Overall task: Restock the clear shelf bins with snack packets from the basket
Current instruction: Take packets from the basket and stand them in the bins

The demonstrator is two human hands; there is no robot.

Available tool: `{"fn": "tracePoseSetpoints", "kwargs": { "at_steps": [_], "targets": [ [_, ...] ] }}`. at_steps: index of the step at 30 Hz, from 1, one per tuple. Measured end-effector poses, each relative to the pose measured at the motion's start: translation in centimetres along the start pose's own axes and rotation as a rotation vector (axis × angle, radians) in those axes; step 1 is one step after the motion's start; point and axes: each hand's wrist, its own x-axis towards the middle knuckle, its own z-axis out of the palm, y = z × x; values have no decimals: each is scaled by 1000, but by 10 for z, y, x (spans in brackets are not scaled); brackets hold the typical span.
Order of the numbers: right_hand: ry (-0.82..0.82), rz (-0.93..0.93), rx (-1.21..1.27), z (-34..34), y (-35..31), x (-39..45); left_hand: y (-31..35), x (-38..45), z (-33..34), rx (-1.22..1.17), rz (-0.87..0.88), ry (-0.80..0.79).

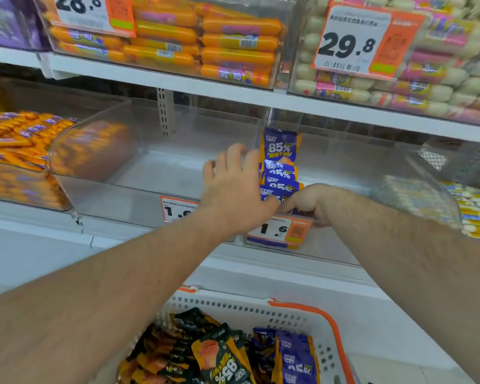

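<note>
A row of purple-and-orange snack packets [280, 162] stands upright along the left wall of a clear shelf bin [358, 173] on the middle shelf. My left hand [233, 187] lies against the left side of the row, fingers spread and fairly straight. My right hand [305, 202] is curled at the front of the row, gripping the nearest packets at the bin's front lip. Below, a white basket with orange handles [302, 311] holds black-and-orange packets [205, 353] and more purple packets [294, 356].
An empty clear bin [150, 167] sits left of the packet row, with a bin of orange sausages [17, 151] further left. Orange price tags [281, 230] hang on the bin fronts. The upper shelf [178, 81] carries full bins of sausages.
</note>
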Motion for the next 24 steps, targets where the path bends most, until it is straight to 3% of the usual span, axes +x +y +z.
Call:
{"fn": "tracePoseSetpoints", "kwargs": {
  "at_steps": [2,8,14,20,24],
  "targets": [
    [-38,13,10,0,-1,5,2,19,-2,19,174,83],
    [-112,-40,3,-4,-4,22,19,91,5,213,336,-201],
    [-78,-173,123,-20,-17,19,32,140,26,438,286,-581],
    [-58,-178,252,-21,-28,44,24,151,50,514,244,-607],
    [64,-213,426,-14,-23,60,26,153,49,465,214,-702]
  ]
}}
